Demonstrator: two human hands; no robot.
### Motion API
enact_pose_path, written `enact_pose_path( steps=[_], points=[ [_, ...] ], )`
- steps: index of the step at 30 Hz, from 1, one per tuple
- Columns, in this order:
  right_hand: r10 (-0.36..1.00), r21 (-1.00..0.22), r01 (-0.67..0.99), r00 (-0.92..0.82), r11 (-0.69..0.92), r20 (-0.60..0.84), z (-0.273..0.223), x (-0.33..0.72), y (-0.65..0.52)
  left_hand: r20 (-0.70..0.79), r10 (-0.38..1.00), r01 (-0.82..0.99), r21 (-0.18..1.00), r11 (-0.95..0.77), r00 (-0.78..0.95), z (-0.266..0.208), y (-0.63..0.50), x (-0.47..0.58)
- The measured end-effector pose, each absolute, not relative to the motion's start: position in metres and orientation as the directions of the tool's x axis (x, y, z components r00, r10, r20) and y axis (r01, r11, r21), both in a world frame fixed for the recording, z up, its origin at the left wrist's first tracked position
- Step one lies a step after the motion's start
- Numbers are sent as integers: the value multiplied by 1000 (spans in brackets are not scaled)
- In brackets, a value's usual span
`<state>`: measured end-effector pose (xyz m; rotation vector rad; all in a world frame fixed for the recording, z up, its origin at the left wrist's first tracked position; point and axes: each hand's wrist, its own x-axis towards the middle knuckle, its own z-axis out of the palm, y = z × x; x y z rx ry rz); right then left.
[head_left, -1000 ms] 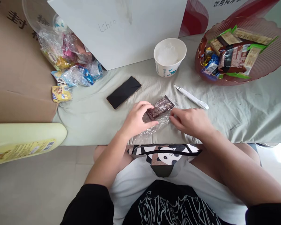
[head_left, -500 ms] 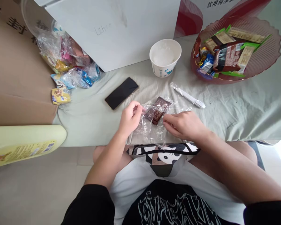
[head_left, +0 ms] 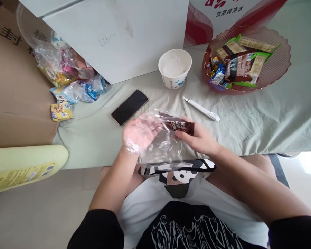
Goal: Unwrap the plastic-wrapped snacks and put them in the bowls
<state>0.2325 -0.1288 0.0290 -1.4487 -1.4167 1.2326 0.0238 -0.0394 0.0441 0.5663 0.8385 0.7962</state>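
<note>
A brown-wrapped snack bar [head_left: 188, 127] is pinched between the thumb and fingers of my right hand [head_left: 203, 139]; its left end lies under clear film. My left hand [head_left: 142, 133] is palm up with fingers partly curled, and a crinkled clear plastic bag [head_left: 162, 148] covers it and hangs down between my hands. The hand supports the bag; glare and blur hide how tightly the fingers grip it. A white pen-like cutter [head_left: 201, 108] lies beyond my right hand. Beyond my left hand lies a dark phone [head_left: 130, 107].
A white paper bowl [head_left: 175, 69] stands near the white carton [head_left: 114, 45]. The pink ribbed bowl [head_left: 272, 72] at right holds several wrapped snacks. Assorted packets [head_left: 75, 86] lie along the brown cardboard box [head_left: 20, 86]. A pale yellow-green container [head_left: 28, 166] is at the left edge.
The snack bar has been lifted off the cloth, now in my right hand. My left hand has turned palm up beneath the bag, which is raised and spread. The view has shifted slightly.
</note>
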Motion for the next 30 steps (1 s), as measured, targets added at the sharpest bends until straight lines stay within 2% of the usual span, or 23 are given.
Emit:
enact_pose_path(
  steps=[3,5,9,13,16,20,23,26,30],
  points=[
    [1000,-948,318,17,-9,-4,30,242,-125,-376,907,-408,810,421,188,35,-21,10],
    [994,-910,413,81,35,75,33,250,-124,-338,933,-398,844,360,126,28,-11,5],
    [947,-880,474,267,32,178,41,270,-129,-330,929,-344,864,368,166,18,-5,11],
    [740,-770,638,521,-7,425,52,302,-118,-341,904,-293,864,410,259,20,-10,25],
    [586,-688,719,600,-97,545,65,332,-95,-375,870,-299,831,469,320,26,-15,30],
    [623,-564,800,551,-205,555,82,350,-81,-418,830,-335,773,539,370,32,-21,31],
    [616,-518,843,485,-142,620,85,328,-98,-450,788,-370,708,601,419,32,-22,30],
    [691,-620,784,439,17,574,70,291,-120,-464,747,-345,683,644,476,32,-24,28],
    [873,-744,639,233,195,429,34,258,-128,-467,670,-195,718,668,577,33,-28,21]
  ],
)
